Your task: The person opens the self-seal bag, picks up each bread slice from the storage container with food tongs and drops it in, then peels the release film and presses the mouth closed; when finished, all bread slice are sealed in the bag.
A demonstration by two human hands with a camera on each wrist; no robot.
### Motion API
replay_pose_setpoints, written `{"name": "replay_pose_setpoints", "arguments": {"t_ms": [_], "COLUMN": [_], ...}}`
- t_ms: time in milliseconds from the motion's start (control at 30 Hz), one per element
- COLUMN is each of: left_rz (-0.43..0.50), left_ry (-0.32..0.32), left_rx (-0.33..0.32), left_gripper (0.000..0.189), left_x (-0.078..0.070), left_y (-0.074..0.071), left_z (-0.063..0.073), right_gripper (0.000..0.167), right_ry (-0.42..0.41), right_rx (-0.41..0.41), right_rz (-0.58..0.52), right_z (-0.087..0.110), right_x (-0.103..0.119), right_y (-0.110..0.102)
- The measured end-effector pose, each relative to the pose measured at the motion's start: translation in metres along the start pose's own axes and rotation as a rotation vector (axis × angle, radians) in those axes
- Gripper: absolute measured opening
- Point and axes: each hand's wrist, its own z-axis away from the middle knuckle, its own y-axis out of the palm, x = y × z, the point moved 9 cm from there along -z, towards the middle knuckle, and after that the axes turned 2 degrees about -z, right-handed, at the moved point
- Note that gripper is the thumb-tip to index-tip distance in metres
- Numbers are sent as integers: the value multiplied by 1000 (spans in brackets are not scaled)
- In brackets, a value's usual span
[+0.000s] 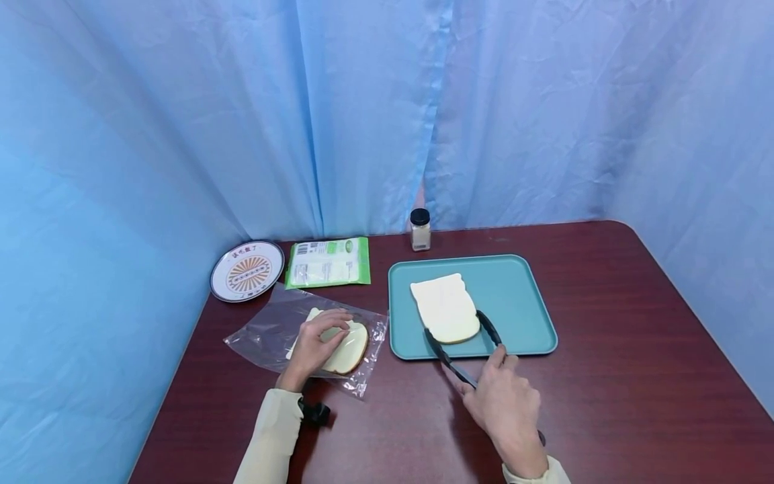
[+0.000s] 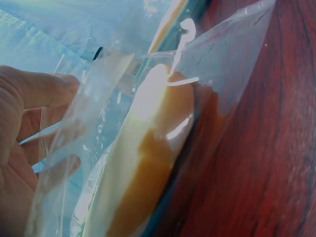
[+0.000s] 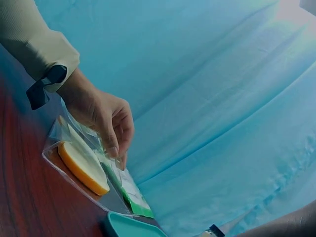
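My left hand [image 1: 319, 341] is over a clear plastic bag [image 1: 266, 331] and pinches its film between thumb and fingertips. A slice of bread [image 1: 349, 351] with a brown crust lies inside that bag; the left wrist view shows the film raised over the slice [image 2: 148, 163]. My right hand [image 1: 506, 398] grips a pair of black-tipped tongs [image 1: 461, 374]. The tongs are spread, with one tip at each side of a second bread slice [image 1: 446, 309], which lies flat on a teal tray [image 1: 514, 289].
A white plate [image 1: 221, 281] with an orange pattern stands at the table's back left. Beside it lies a green and white packet [image 1: 329, 263]. Behind the tray is a small black-lidded jar [image 1: 420, 232]. Blue curtains [image 1: 363, 121] hang around the dark red table [image 1: 629, 349].
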Motion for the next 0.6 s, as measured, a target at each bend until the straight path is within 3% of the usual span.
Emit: {"name": "replay_pose_setpoints", "arguments": {"t_ms": [200,333,467,600], "left_rz": [5,-1,13,12], "left_ry": [6,16,13,5], "left_rx": [5,4,10,13], "left_gripper": [13,13,13,13], "left_x": [-26,-32,-29,-14], "left_y": [-8,-11,-9,-3], "left_z": [-7,-8,-8,-4], "right_gripper": [94,90,88,87], "right_ry": [3,-11,-25,-31], "right_rx": [-4,-30,-49,-55], "right_rz": [4,2,-7,0], "right_z": [-1,-2,-3,-5], "right_x": [-1,-1,-2,-5], "right_y": [0,-1,-3,-4]}}
